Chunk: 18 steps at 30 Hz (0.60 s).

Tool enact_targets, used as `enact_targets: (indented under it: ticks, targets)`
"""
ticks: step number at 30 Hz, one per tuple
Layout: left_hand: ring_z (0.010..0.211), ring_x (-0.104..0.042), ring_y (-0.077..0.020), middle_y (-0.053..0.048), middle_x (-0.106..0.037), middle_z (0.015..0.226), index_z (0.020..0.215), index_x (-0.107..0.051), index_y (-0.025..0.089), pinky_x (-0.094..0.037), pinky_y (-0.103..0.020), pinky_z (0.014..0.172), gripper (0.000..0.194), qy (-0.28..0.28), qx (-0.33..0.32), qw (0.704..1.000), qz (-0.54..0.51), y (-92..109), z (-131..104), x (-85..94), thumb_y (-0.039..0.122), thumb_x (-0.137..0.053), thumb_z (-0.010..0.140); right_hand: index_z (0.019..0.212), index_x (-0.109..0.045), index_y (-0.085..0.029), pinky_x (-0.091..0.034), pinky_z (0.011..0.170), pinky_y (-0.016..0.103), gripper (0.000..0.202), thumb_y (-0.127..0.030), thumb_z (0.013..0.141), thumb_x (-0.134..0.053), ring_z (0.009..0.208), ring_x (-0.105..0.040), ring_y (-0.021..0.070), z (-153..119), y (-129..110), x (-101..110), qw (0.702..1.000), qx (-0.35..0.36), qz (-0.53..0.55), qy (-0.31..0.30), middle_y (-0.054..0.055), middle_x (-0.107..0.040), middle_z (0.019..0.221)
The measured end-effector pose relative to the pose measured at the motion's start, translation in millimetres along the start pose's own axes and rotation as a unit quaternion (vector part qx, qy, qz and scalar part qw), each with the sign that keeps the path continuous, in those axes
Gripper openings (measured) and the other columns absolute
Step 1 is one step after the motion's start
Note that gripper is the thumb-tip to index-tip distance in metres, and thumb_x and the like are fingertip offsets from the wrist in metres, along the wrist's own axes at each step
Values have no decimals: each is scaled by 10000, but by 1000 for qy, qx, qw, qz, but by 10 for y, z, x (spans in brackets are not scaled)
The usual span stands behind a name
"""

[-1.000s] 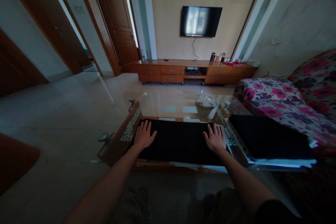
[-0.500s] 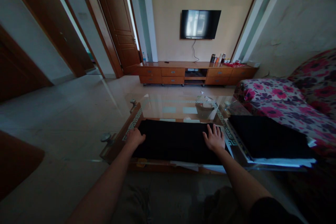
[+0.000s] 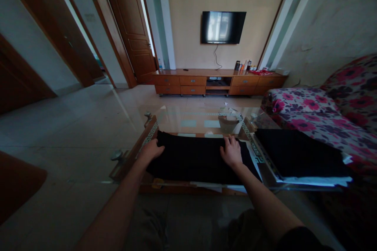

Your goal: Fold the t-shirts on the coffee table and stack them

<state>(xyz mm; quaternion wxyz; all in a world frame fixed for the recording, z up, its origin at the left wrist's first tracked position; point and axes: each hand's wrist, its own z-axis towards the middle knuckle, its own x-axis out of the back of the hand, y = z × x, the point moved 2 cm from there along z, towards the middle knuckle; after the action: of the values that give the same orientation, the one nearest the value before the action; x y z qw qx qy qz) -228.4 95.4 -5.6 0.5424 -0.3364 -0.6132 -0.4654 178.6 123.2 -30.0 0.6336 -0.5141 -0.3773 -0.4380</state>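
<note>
Through my camera feed, the black cloth (image 3: 191,159) lies across the glass worktop (image 3: 197,114). At the cloth's left end, my left hand (image 3: 152,150) keeps a narrow grip on its edge, thumb on top. Toward its right end, my right hand (image 3: 232,152) rests on it, grip wide. A dark stack (image 3: 297,153) lies right of the cloth.

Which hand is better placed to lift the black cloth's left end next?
Left, likely: the left hand is at that end, thumb over the black cloth. The right hand rests on top, toward the other end.
</note>
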Motion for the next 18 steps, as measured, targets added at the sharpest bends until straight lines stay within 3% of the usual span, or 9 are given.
enact_targets:
  ticks: [2, 3, 5, 7, 9, 12, 15, 17, 18]
  targets:
    - [951, -720, -304, -106, -763, 1021, 1076, -699, 241, -530, -364, 774, 334, 2, -34, 999, -3, 340, -165, 127, 427, -608, 814, 1432, -507, -185, -313, 1182, 385, 544, -403, 934, -507, 1403, -426, 253, -35, -304, -4, 982, 45, 174, -50, 128, -478, 1516]
    - [971, -712, -308, -112, -759, 1037, 1094, -695, 240, -525, -379, 800, 334, 14, -51, 999, -8, 531, -265, 188, 398, -615, 811, 1396, -535, -206, -380, 1138, 376, 529, -440, 922, -544, 1327, -510, 240, -67, -453, -21, 954, 45, 278, -97, 113, -555, 1439]
    - [1015, -700, -311, -120, -756, 1061, 1090, -707, 232, -515, -395, 850, 303, 17, -115, 992, -42, 923, -489, 284, 355, -611, 830, 1336, -562, -247, -483, 1031, 396, 512, -526, 907, -582, 1190, -618, 226, -155, -712, -72, 852, 3, 477, -216, 81, -645, 1314]
    - [1023, -701, -282, -112, -759, 1082, 1094, -719, 224, -514, -371, 872, 288, -17, -216, 969, -121, 1273, -744, 345, 345, -590, 868, 1265, -592, -245, -548, 904, 398, 540, -644, 904, -547, 1040, -686, 221, -256, -898, -116, 719, -50, 611, -329, 71, -698, 1192]
    - [965, -711, -242, -98, -754, 1125, 1146, -707, 225, -524, -335, 839, 321, -83, -301, 928, -205, 1521, -1028, 369, 356, -594, 876, 1123, -640, -195, -571, 783, 352, 552, -682, 870, -579, 876, -711, 207, -321, -974, -138, 637, -95, 672, -365, 71, -733, 1018]
    - [808, -705, -211, -84, -764, 953, 1018, -723, 193, -512, -319, 749, 248, -135, -306, 908, -252, 1687, -1469, 274, 280, -527, 894, 941, -645, -160, -560, 693, 282, 366, -414, 742, -817, 737, -697, 177, -319, -924, -145, 634, -143, 706, -280, 46, -735, 837]
    - [715, -688, -197, -67, -749, 826, 884, -724, 171, -503, -301, 670, 179, -327, -328, 834, -300, 1800, -1896, -102, 259, -571, 851, 970, -632, -172, -588, 718, 305, 317, -172, 709, -810, 758, -719, 192, -283, -869, -107, 616, -177, 728, -244, 47, -752, 856]
    - [767, -702, -202, -78, -758, 922, 1063, -703, 162, -530, -302, 679, 263, -430, -262, 774, -383, 1886, -2037, -409, 270, -589, 852, 1015, -624, -179, -609, 745, 332, 288, -140, 764, -759, 810, -737, 209, -256, -879, -24, 581, -183, 753, -250, 61, -761, 895]
    - [839, -707, -210, -96, -751, 1022, 1167, -670, 161, -546, -317, 728, 343, -420, -218, 763, -440, 1933, -2028, -529, 276, -607, 850, 1030, -619, -179, -617, 753, 337, 275, -134, 788, -740, 833, -743, 214, -242, -893, 36, 563, -182, 767, -247, 67, -763, 911]
